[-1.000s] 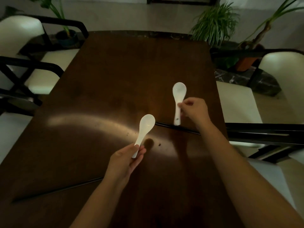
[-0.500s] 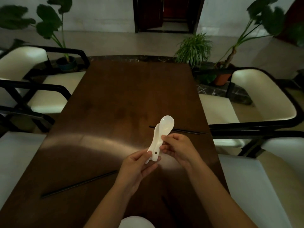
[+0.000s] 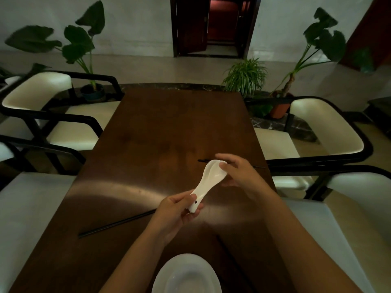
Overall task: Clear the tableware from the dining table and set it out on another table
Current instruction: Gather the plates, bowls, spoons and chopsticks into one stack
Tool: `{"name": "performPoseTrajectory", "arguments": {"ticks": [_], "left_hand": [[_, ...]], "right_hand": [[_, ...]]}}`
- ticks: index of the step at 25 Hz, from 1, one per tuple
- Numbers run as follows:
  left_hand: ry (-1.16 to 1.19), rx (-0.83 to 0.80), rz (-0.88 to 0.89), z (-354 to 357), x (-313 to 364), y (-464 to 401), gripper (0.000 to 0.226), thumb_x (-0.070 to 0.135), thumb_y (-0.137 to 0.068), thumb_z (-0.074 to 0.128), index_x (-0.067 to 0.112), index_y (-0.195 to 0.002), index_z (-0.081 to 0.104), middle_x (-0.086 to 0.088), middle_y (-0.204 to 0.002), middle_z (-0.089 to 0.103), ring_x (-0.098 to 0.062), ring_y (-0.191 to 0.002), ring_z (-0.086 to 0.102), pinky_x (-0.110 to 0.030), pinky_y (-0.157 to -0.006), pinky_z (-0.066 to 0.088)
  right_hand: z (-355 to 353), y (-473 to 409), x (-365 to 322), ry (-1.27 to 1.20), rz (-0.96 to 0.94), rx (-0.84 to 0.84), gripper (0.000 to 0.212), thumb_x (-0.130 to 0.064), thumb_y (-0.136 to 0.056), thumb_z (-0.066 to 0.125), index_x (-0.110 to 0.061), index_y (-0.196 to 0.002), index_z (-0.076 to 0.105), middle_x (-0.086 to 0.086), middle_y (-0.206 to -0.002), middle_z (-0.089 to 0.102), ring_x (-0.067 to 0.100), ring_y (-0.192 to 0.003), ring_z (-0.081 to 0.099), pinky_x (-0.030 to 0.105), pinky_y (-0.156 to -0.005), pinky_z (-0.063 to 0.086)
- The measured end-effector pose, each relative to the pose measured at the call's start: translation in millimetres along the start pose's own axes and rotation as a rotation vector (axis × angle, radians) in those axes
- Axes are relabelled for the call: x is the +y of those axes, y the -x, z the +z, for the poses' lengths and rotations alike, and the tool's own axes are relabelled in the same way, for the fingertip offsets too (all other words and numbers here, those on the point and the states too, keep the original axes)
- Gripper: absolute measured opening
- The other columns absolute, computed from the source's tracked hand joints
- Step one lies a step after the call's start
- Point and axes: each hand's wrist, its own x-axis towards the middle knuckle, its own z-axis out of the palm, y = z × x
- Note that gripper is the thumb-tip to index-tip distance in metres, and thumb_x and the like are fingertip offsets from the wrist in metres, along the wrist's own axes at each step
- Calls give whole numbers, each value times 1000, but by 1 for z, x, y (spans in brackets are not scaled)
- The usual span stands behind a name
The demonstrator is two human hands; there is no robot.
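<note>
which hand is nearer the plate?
Left. The left hand grips the spoon handles just beyond the plate; the right hand is farther up the table at the spoon bowls.

Brightness: dim; the dark brown wooden table (image 3: 169,134) is underexposed.
Glare: a pale curved band is reflected across the tabletop; the stacked white ceramic spoons (image 3: 208,180) are brightly lit.
Distortion: edges are bowed by the wide-angle lens.
Blur: the large-leaved corner plants (image 3: 69,39) are softened.
</note>
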Motion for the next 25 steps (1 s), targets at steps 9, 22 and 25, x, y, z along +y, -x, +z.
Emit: {"name": "performPoseTrajectory", "arguments": {"ticks": [9,22,25], "left_hand": [[-38,-27,32,-23,7,35,18,15,-90,53,9,-100,66,-7,-82,70,-8,-63,63,-17,-50,51],[-393,207,107,-90,-73,81,15,2,-84,61,9,-95,69,-9,-74,67,-15,-66,64,-21,-60,57],[-417,215,5,-108,-98,89,13,2,-84,62,6,-94,69,-10,-79,66,-15,-67,63,-21,-58,55]], "right_hand": [[16,36,4,282,-113,142,7,-21,-85,64,-22,-93,63,-5,-87,64,10,-70,67,15,-53,53],[89,139,109,-167,355,183,6,-1,-84,61,-6,-82,59,14,-84,63,20,-56,65,27,-52,59],[103,158,130,-158,456,141,7,4,-81,61,-1,-85,58,17,-83,62,18,-54,64,26,-49,58]]}}
